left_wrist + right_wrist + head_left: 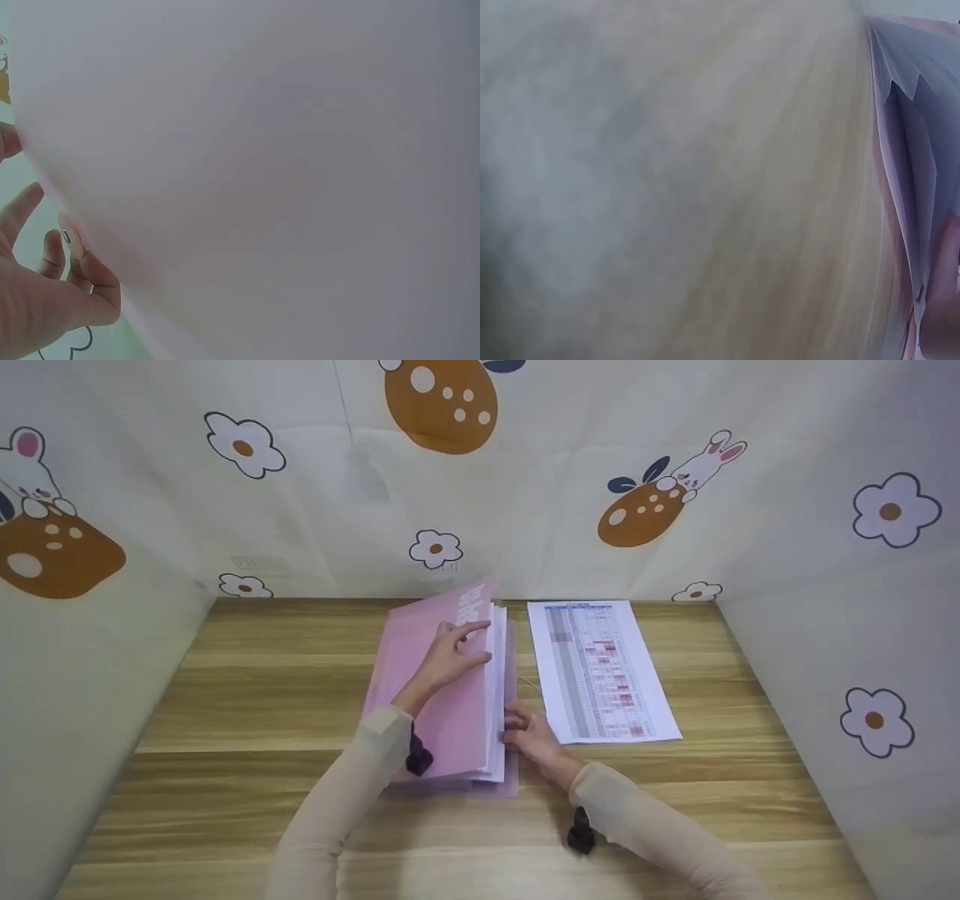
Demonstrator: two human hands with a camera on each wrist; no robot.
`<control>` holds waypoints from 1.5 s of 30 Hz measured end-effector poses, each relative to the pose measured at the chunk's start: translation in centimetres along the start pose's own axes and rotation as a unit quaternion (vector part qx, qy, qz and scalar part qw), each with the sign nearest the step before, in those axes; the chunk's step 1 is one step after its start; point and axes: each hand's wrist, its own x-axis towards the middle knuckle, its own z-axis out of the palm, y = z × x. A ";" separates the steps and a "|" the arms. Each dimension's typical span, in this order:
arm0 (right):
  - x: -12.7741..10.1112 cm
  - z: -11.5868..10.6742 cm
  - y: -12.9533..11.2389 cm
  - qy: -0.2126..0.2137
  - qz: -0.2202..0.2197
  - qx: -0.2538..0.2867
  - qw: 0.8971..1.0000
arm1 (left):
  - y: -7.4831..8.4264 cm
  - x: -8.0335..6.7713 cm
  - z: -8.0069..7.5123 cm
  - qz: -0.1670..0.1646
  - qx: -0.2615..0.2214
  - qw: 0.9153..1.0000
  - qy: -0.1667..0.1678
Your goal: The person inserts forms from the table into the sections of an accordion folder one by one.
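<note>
Folder w/ papers, hands prob. gripping edges

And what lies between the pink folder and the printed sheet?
The head view shows a strip of table, a thin cord and, lower down, the right hand.

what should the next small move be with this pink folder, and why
Probably lift the pink cover leftward with the left hand: that hand is at the cover's right edge, white sheets show beneath it, and the right hand is at their edges.
</note>
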 end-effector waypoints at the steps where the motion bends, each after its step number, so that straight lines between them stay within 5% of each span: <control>1: 0.1 0.0 0.0 -0.001 0.003 0.001 1.000 | 0.0 0.0 0.0 -0.002 -0.001 1.000 0.000; 30: 1.9 -0.8 0.1 -0.086 0.051 0.043 0.994 | 0.0 -0.1 0.0 -0.005 -0.003 1.000 0.000; 45: 1.9 -1.1 -0.2 -0.013 0.019 0.025 0.999 | 0.0 0.0 -0.1 0.007 -0.003 1.000 0.005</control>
